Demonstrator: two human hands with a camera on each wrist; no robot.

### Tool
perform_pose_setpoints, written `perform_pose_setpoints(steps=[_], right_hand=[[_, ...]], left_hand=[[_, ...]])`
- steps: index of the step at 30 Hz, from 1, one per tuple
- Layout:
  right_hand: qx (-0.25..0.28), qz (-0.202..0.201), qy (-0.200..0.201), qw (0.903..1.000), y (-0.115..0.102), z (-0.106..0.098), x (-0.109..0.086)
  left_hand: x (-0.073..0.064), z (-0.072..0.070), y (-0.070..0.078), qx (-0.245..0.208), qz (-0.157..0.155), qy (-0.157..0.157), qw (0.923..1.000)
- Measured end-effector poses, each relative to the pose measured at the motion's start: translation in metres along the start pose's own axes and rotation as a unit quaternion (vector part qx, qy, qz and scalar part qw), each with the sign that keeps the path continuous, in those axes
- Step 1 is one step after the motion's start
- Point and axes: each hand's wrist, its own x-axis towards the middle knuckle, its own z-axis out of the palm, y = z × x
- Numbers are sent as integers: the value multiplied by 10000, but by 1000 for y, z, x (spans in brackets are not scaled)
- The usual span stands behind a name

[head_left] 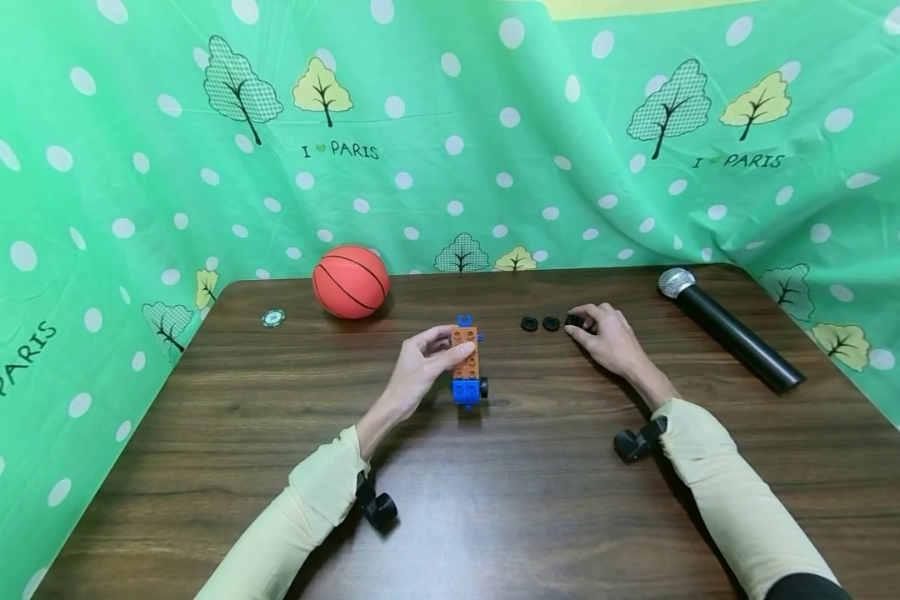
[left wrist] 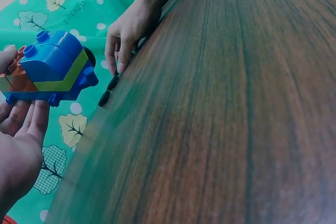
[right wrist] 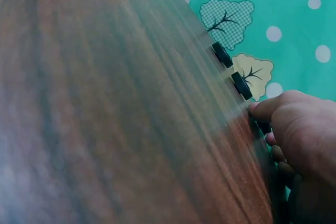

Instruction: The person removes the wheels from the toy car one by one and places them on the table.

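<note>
My left hand (head_left: 414, 373) grips a toy car (head_left: 466, 392) built of orange and blue blocks, held above the table. In the left wrist view the car's blue end (left wrist: 55, 59) shows studs and a yellow-green stripe. One black wheel (head_left: 483, 387) is fitted on its right side near the blue end. Over to the right, my right hand (head_left: 609, 343) pinches a small black wheel (head_left: 574, 320) at the tabletop. Two loose black wheels (head_left: 529, 324) lie in line just left of those fingertips. In the right wrist view the hand hides the pinched wheel.
A red basketball (head_left: 351, 282) sits at the back left, with a round chip (head_left: 273, 318) beside it. A black microphone (head_left: 735, 333) with a silver head lies at the right. The brown wooden table (head_left: 510, 500) ends at a green curtain (head_left: 450, 100).
</note>
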Motion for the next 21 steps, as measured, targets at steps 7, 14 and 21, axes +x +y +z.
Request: perform_pose_setpoints(steps=[7, 14, 21], right_hand=[[28, 47, -124, 9999, 1, 0, 1], [89, -10, -130, 9999, 3, 0, 1], [414, -40, 228, 9989, 0, -1, -3]], left_hand=[[0, 0, 1, -48, 36, -51, 10000], [0, 1, 1, -21, 54, -54, 10000], [1, 2, 1, -69, 37, -24, 10000]])
